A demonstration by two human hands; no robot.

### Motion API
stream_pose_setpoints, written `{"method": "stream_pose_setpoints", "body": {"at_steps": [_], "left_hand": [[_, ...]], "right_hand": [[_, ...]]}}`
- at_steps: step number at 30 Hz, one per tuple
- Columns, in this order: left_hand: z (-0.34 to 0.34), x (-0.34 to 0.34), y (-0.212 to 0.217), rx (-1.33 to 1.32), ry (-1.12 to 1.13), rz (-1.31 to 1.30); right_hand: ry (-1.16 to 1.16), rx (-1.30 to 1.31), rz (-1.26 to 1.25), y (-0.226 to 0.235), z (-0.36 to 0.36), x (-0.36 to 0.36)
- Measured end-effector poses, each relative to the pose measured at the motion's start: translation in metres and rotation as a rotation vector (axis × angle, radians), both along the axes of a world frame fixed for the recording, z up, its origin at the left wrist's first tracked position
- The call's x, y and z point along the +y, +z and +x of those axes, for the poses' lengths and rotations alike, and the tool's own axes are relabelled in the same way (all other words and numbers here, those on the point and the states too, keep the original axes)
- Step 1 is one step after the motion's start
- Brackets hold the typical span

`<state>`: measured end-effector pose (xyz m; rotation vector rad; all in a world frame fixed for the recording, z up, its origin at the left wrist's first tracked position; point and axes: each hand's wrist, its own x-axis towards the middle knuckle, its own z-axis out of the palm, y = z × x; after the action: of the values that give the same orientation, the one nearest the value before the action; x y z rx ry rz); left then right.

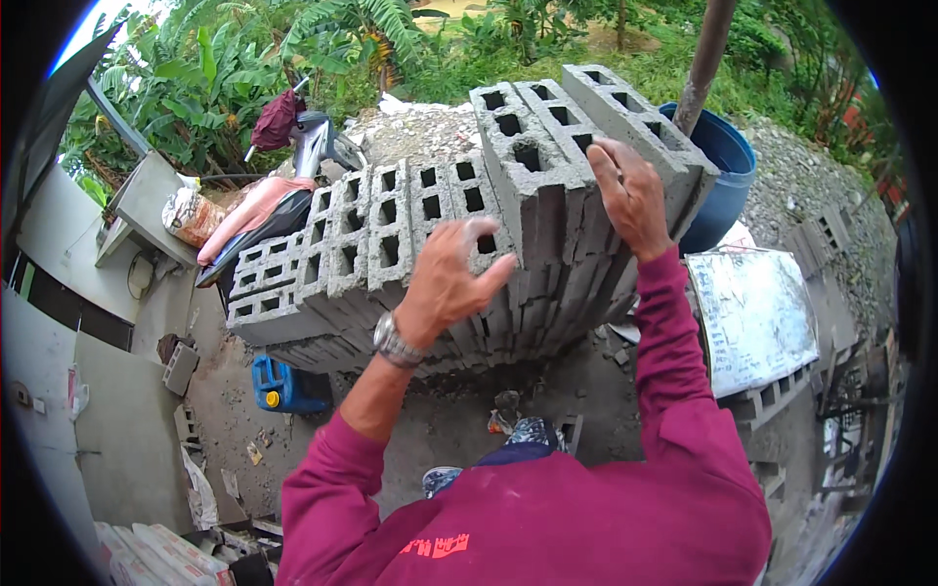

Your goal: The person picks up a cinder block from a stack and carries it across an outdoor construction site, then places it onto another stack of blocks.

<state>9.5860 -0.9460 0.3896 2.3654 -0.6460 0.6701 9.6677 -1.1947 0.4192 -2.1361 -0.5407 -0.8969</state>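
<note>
The grip of the left hand (449, 278) is open, with the thumb spread away from the fingers, above the near edge of the lower grey concrete blocks (389, 231). The grip of the right hand (630, 195) is also open, at the higher concrete blocks (543, 220) on the right; I cannot tell whether its fingertips touch them. Beside these stands a blue barrel (723, 200), and a blue jerrycan (303, 389) is on the ground (225, 410) at the left.

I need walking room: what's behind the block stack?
Behind the block stack is gravel and, beyond, green plants; a blue barrel, partly hidden, stands at the right. The stack covers the ground directly behind it.
</note>
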Motion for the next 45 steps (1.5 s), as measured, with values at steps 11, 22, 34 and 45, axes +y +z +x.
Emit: {"method": "stream_pose_setpoints", "body": {"at_steps": [11,22,34,45], "left_hand": [[0.15,-0.097,0.013,0.325,-0.014,0.673],[0.12,-0.068,0.062,0.444,-0.09,0.643],[0.015,0.051,0.076,0.553,-0.173,0.731],[0.009,0.057,0.024,0.31,0.055,0.487]], "right_hand": [[-0.077,0.258,-0.566,-0.033,0.085,0.001],[-0.162,0.443,-0.4,-0.015,0.085,0.002],[-0.093,0.535,-0.803,-0.001,0.076,0.009],[0.047,0.503,-0.902,-0.008,0.086,-0.002]]}}
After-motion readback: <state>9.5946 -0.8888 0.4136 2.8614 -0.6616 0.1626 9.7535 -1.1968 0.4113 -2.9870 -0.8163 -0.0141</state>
